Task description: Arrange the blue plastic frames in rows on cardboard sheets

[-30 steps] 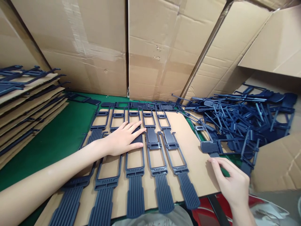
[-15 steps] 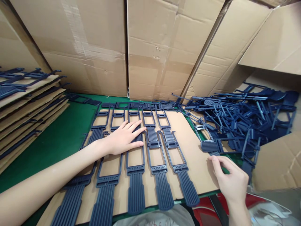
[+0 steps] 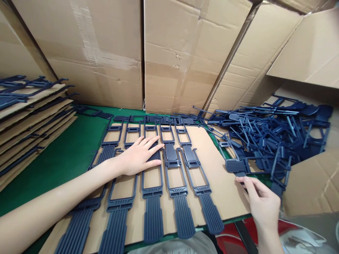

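Observation:
My left hand (image 3: 139, 155) lies flat with its fingers spread on the dark blue plastic frames set out in two rows on a cardboard sheet (image 3: 206, 144). Each frame has a rectangular opening and a ribbed tongue, such as the near plastic frame (image 3: 154, 215); my palm and fingers hide parts of the middle ones. At the sheet's right edge, my right hand (image 3: 261, 201) pinches the ribbed end of another plastic frame (image 3: 235, 165) between thumb and fingers. The far part of that frame rests by the pile.
A tangled pile of dark blue plastic frames (image 3: 275, 130) spills from an open carton (image 3: 312, 180) on the right. Cardboard sheets with frames between them form a stack (image 3: 39, 130) at left. Tall cardboard boxes (image 3: 180, 60) stand behind the green table (image 3: 69, 148).
My right hand has shifted very slightly, its fingers still at the frame's ribbed end. My left hand stays in place.

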`<state>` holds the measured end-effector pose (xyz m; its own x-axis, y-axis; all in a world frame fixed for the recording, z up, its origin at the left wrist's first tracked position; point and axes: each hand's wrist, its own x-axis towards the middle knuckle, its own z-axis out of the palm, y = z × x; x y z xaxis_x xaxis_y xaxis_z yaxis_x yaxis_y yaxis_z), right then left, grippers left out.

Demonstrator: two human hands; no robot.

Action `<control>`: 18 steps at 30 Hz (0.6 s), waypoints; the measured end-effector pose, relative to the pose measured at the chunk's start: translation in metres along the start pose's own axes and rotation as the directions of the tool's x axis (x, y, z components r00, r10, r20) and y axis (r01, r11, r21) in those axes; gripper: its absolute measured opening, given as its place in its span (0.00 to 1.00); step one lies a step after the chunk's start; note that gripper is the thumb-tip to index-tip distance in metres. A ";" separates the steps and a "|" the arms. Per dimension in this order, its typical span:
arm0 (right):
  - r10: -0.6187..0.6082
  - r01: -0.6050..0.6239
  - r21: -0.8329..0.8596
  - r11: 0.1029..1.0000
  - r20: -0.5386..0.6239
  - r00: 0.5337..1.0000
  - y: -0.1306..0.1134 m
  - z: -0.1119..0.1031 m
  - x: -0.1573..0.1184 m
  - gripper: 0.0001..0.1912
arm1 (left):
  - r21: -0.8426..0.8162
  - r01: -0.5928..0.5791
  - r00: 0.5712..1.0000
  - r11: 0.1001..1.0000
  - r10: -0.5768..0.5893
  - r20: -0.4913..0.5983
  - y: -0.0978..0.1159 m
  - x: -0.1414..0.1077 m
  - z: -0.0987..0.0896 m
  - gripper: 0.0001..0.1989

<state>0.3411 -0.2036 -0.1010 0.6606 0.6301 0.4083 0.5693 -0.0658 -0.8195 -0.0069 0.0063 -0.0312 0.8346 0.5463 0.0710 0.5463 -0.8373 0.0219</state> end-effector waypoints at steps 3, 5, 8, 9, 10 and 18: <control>0.005 -0.005 0.008 1.000 0.002 1.000 -0.001 0.000 0.000 0.17 | -0.004 0.000 1.000 1.000 0.000 -0.012 -0.001 0.000 0.001 0.34; 0.010 -0.010 0.017 1.000 -0.005 1.000 -0.001 0.000 0.000 0.16 | -0.006 0.001 1.000 1.000 -0.001 -0.015 -0.001 0.000 0.001 0.34; 0.023 -0.023 0.029 0.999 -0.012 1.000 -0.002 0.000 -0.001 0.16 | -0.008 0.004 1.000 1.000 -0.004 -0.008 -0.001 0.001 0.001 0.34; 0.026 -0.026 0.030 0.999 -0.011 1.000 -0.002 0.000 -0.001 0.16 | -0.006 0.007 1.000 1.000 -0.007 -0.002 0.000 0.001 0.001 0.34; 0.028 -0.028 0.030 0.999 -0.009 1.000 -0.001 0.000 -0.001 0.16 | -0.002 0.009 1.000 1.000 -0.009 0.004 0.000 0.001 0.000 0.34; 0.002 -0.002 0.013 1.000 0.001 1.000 0.000 0.000 -0.001 0.17 | 0.003 0.009 1.000 1.000 -0.009 -0.004 0.001 0.001 -0.002 0.34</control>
<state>0.3407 -0.2043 -0.1009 0.6614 0.6305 0.4062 0.5613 -0.0569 -0.8256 -0.0059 0.0054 -0.0293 0.8296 0.5534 0.0745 0.5536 -0.8325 0.0197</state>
